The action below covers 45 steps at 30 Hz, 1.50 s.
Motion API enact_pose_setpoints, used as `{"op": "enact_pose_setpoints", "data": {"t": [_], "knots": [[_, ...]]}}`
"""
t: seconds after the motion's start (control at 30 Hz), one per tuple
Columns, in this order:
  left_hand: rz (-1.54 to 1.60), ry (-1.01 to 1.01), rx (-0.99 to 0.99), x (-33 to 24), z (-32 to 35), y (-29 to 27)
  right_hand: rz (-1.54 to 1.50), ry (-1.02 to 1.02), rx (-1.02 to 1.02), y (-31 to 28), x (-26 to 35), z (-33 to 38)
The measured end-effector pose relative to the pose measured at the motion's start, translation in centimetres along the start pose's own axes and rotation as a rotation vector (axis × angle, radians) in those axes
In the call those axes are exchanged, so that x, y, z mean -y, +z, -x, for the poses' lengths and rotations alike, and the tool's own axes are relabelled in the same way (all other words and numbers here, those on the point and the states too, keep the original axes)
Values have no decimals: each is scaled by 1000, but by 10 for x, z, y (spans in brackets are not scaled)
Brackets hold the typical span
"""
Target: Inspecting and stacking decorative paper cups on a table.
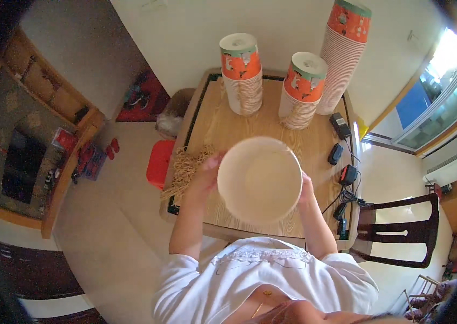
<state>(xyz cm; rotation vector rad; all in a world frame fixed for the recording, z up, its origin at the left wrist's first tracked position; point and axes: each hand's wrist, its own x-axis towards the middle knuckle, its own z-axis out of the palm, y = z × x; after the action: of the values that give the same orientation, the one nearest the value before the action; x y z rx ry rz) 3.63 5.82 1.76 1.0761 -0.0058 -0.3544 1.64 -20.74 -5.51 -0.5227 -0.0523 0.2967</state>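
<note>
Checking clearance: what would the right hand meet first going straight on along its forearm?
Beyond the round cream-white paper tub it holds, the right hand would probably meet the middle stack of nested paper tubs, orange and green on top. Depth is unclear; it might pass above.

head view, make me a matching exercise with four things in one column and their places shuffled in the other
1. white tub
2. tallest container stack
3. straw-coloured strands
4. dark chair

A. along the left edge of the table
B. off the table, to its right
C. between the left hand and right hand
D. table's far right corner

Pairs: 1-C, 2-D, 3-A, 4-B
</note>
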Motion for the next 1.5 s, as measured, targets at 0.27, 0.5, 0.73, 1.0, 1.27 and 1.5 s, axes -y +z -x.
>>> {"op": "enact_pose_setpoints", "data": {"t": [0.27,0.5,0.73,1.0,1.27,1.5], "knots": [[-380,330,-150,8,9,21,526,-339,-29,-6,-28,-3],[-1121,360,-119,2,18,32,1244,-549,-180,11,-13,-6],[-1338,352,36,2,24,53,1694,-825,287,96,6,-20],[-1210,320,-2,9,28,43,1538,-789,343,92,-7,-24],[-943,279,-58,-1,29,46,1664,-740,489,98,8,-19],[-897,194,14,-1,31,48,1593,-464,425,100,7,-9]]}}
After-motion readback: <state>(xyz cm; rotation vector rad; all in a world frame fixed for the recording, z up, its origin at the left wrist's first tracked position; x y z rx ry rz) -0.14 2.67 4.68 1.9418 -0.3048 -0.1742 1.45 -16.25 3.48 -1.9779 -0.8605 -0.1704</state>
